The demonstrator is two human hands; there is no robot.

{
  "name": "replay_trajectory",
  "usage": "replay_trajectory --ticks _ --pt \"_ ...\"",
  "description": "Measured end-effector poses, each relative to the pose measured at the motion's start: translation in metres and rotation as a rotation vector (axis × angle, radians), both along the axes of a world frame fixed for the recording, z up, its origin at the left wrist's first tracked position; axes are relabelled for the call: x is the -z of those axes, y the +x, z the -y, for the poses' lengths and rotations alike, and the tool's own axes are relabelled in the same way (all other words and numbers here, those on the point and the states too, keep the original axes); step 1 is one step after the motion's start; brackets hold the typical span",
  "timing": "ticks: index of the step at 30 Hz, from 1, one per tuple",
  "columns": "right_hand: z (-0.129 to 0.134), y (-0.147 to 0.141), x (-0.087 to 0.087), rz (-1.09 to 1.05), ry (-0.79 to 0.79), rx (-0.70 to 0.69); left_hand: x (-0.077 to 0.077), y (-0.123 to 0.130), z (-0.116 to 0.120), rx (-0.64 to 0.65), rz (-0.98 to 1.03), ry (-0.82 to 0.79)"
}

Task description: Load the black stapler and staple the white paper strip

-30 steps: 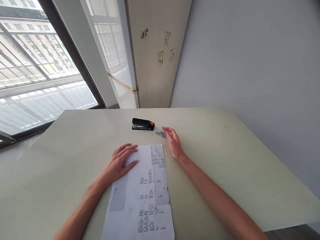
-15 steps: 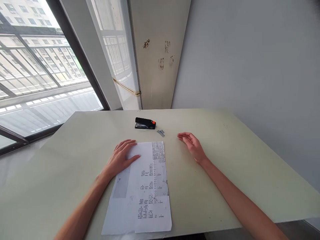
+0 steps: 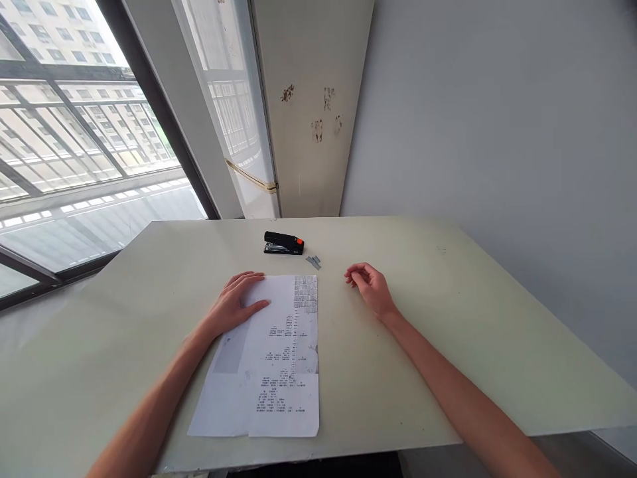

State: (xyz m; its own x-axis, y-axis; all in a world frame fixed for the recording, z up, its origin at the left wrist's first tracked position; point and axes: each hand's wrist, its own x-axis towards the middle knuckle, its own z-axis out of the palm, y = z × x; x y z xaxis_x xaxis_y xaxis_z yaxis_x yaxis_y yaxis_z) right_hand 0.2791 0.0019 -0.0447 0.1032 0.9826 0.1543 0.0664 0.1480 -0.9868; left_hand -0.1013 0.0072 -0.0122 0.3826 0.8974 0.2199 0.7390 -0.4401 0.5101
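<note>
My left hand lies flat on the upper left of a printed sheet of paper, thumb spread away from the other fingers. Dense small print fills the sheet's right side, and a lower part looks like a separate or folded layer. To the right of the paper, my right hand has its fingers curled in, and I see nothing held in it. Beyond the sheet stands a black stapler with an orange-red patch. Close to its right end lie several grey staple strips, left of my right fingertips and apart from them.
The pale green tabletop spreads to both sides, its front edge near my forearms. Behind it stands a worn fridge-like cabinet with a gold handle. A grey wall rises on the right, a large window on the left.
My right hand has curled its fingers, which were straighter before. The sheet, stapler and strips appear slightly further left and up, along with the whole scene. My left hand stays on the paper.
</note>
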Motion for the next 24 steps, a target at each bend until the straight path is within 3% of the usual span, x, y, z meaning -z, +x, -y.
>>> replay_trajectory --ticks 11,24 --pt "0.0014 0.0009 -0.001 0.01 -0.038 -0.094 0.0017 -0.0045 0.0025 -0.058 -0.056 0.032" --pt "0.0087 0.0078 -0.0089 0.003 -0.048 -0.049 0.0017 -0.0022 0.0007 -0.133 -0.015 0.021"
